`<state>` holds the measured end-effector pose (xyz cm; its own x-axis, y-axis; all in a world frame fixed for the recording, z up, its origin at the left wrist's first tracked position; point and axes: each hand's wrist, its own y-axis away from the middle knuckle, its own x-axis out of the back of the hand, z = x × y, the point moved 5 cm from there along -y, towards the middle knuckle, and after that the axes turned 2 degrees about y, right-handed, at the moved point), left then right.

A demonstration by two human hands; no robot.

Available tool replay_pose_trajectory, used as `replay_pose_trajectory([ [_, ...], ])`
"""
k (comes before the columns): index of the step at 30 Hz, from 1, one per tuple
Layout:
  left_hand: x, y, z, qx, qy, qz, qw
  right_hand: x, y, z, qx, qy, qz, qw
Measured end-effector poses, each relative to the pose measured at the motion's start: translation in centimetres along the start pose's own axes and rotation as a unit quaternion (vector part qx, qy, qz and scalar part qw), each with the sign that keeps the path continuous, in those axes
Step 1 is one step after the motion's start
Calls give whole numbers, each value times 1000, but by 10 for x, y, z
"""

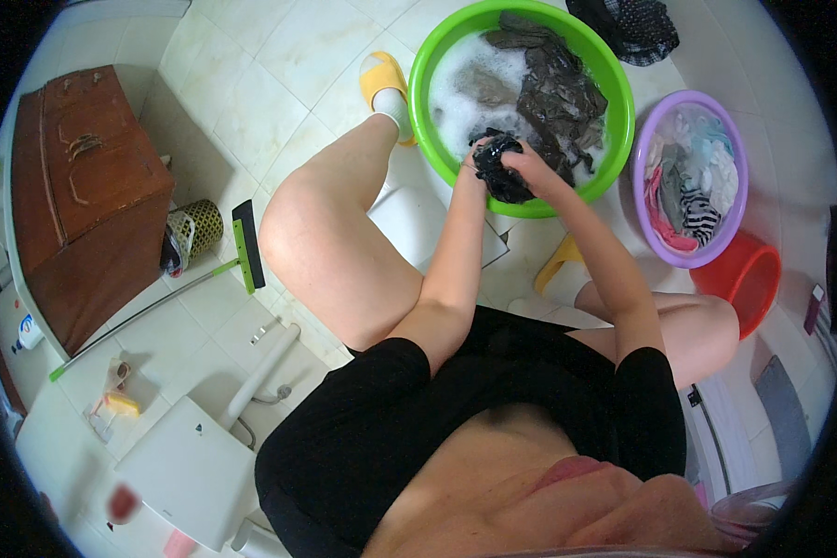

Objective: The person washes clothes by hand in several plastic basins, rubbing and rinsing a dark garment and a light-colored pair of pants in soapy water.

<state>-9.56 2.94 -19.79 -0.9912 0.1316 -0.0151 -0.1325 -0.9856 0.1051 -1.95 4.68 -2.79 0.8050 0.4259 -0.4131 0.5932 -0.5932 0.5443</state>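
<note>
Both hands grip a bunched, wet black cloth (pixel 502 177) with white suds on it, above the near rim of a bright green basin (pixel 418 102). My left hand (pixel 477 160) is closed on its left side, its fingers partly hidden by the cloth. On the other side, my right hand (pixel 533 173) is wrapped round it, thumb on top. What kind of garment the cloth is, I cannot tell. Foamy water (pixel 456 84) fills the basin's left part, and a soaked dark grey garment (pixel 558 88) lies in its right part.
A purple basin (pixel 644 177) of mixed clothes stands right of the green one, beside a red bucket (pixel 758 279). A dark dotted cloth (pixel 642 33) lies at the far right. Leftward are a floor squeegee (pixel 247 246), a wastebasket (pixel 198 232) and a brown wooden cabinet (pixel 93 177).
</note>
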Motion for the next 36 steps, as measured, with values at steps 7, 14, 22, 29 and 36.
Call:
replay_pose_trajectory([
  [7,4,13,51,387,240,319,831,98,-16,35,87,526,326,781],
  [14,4,10,105,292,-297,318,852,65,-29,89,93,742,80,659],
  [22,-30,1,47,418,-493,-29,763,131,-61,175,-82,772,-8,630],
  [29,-25,13,-3,444,-413,-69,793,114,-75,151,-243,582,63,773],
  [36,-19,-2,4,460,-227,21,858,134,-70,119,-156,658,-5,737],
])
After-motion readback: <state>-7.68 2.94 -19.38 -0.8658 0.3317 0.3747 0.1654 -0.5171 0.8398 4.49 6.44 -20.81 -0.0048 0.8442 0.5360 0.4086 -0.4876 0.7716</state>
